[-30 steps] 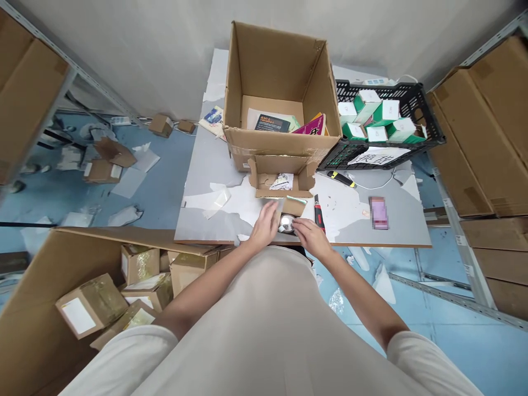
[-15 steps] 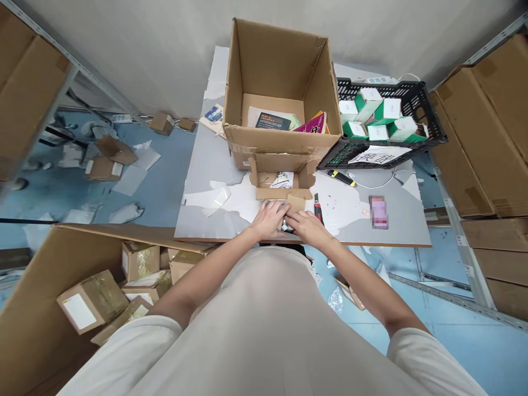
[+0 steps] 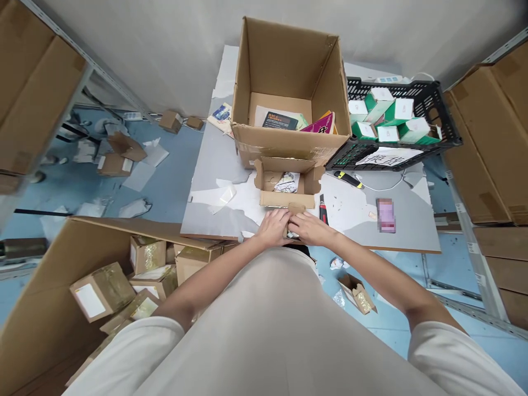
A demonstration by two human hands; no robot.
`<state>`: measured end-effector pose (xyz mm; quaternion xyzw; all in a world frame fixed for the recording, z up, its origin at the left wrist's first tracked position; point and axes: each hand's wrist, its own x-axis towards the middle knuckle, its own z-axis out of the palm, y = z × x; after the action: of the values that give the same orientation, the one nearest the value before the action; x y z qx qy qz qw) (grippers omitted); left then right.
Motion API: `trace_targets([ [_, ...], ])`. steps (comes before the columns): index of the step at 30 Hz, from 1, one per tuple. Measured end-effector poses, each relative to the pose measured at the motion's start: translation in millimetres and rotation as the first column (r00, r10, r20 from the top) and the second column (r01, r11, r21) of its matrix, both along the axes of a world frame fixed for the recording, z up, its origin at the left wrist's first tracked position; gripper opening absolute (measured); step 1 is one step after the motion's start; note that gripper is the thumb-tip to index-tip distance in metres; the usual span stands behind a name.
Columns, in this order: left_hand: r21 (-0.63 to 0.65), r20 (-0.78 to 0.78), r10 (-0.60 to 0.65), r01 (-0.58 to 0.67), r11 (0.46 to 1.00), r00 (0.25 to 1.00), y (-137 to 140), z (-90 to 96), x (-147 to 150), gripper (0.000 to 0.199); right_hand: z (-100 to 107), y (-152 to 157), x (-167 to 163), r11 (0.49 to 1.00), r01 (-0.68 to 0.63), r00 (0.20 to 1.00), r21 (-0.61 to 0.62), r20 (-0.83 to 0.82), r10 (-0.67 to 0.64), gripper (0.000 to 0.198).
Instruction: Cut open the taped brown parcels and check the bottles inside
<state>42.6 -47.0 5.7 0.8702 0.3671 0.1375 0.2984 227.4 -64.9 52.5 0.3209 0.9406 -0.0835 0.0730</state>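
At the table's front edge, close to my body, a small open cardboard box (image 3: pixel 296 208) is between my hands, one flap standing up on its far side. My left hand (image 3: pixel 273 226) is closed around its left side. My right hand (image 3: pixel 309 226) grips the right side, its fingers bent over the opening. Something pale shows inside, too covered to name. Just beyond lies a larger open carton (image 3: pixel 268 198) with crumpled printed paper (image 3: pixel 287 182) in it. A red and black utility knife (image 3: pixel 323 210) rests right of my right hand.
A big cardboard box (image 3: pixel 289 144) holding books stands at the back. Beside it, a black crate (image 3: pixel 447 132) contains several green-and-white boxes. A yellow and black cutter (image 3: pixel 348 179) and a pink pack (image 3: pixel 386 215) lie rightward. Lower left, a large carton (image 3: pixel 49 275) holds parcels.
The view has shifted slightly, so the table sits further right. Both hands stay on the small box, which is now nearer my body. More of a torn box on the floor at right shows.
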Motion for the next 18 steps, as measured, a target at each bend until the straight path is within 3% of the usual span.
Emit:
trace_targets([
  [6,-0.047,-0.052,0.053,-0.055,0.997,0.997,-9.0,-2.9,6.8,0.069,6.2,2.9,6.0,0.996,-0.033,0.999,-0.089,-0.028,0.031,0.019],
  [10,-0.049,0.010,0.049,-0.049,0.998,0.999,-6.2,0.2,11.3,0.066,12.6,3.3,11.3,0.992,-0.018,0.996,-0.122,-0.087,0.007,0.020],
  [15,-0.152,0.257,-0.057,0.098,0.983,0.965,2.8,-5.0,5.5,0.072,11.2,3.7,16.5,0.991,-0.038,0.994,-0.128,-0.107,0.025,0.022],
  [18,-0.208,0.275,-0.094,0.154,0.966,0.957,5.0,-15.8,1.8,0.067,7.8,5.0,14.6,0.986,-0.048,0.999,-0.159,-0.025,0.045,0.028],
])
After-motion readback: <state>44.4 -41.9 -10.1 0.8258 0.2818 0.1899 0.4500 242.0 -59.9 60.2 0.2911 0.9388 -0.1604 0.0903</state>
